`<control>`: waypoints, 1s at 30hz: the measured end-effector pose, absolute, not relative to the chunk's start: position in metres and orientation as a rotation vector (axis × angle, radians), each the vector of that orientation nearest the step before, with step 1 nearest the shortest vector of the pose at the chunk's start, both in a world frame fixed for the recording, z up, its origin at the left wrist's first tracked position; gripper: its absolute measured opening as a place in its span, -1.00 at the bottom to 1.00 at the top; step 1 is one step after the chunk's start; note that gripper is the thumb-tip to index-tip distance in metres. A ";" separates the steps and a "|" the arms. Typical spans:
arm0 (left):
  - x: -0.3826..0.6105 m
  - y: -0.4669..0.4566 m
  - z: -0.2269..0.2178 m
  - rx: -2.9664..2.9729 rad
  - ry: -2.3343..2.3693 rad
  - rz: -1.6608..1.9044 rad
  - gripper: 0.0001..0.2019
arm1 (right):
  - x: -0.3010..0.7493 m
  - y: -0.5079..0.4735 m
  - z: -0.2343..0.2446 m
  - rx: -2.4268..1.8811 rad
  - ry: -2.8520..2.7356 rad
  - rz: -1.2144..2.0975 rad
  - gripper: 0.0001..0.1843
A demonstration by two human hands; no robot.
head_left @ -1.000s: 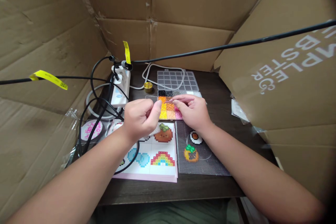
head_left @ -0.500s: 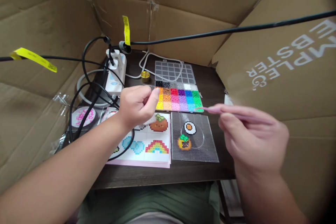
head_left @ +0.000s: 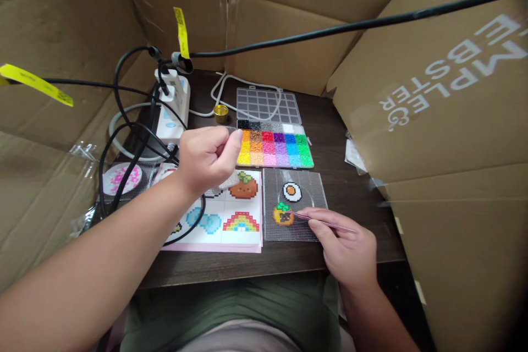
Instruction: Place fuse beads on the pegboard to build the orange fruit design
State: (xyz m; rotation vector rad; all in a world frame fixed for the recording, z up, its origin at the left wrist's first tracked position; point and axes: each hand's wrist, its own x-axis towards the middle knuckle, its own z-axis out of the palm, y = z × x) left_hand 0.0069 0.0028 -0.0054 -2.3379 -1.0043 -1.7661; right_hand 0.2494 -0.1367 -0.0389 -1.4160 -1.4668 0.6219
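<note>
While the right hand (head_left: 350, 247) held pink tweezers (head_left: 340, 227) clamped between thumb and fingers, their tips stood at the orange bead figure (head_left: 278, 219), by its dark patch (head_left: 285, 217), on the clear pegboard (head_left: 307, 231), just nearside of the egg figure (head_left: 292, 191). Bead in the tips: too small to tell. Left hand (head_left: 209, 157) was curled, fingers together, near the bead box (head_left: 268, 146); could not tell whether it held anything. Judged best: steady wrist, light squeeze, neighbouring beads left unjostled.

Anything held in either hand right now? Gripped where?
Right hand: pink tweezers, pinched partway along the shaft, behind the tips. Left hand: curled into a fist; can't tell whether it holds anything.
</note>
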 end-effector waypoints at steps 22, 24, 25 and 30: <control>0.008 0.002 -0.004 -2.319 -1.047 -1.754 -0.51 | 0.247 -0.136 -0.040 -1.417 -1.543 0.622 -0.83; 0.008 0.002 -0.004 -2.328 -1.044 -1.768 -0.51 | 0.246 -0.137 -0.039 -1.420 -1.539 0.627 -0.83; 0.008 0.002 -0.003 -2.333 -1.049 -1.772 -0.51 | 0.246 -0.137 -0.039 -1.422 -1.538 0.631 -0.84; 0.008 0.001 -0.003 -2.353 -1.120 -1.758 -0.49 | 0.246 -0.137 -0.038 -1.432 -1.536 0.635 -0.84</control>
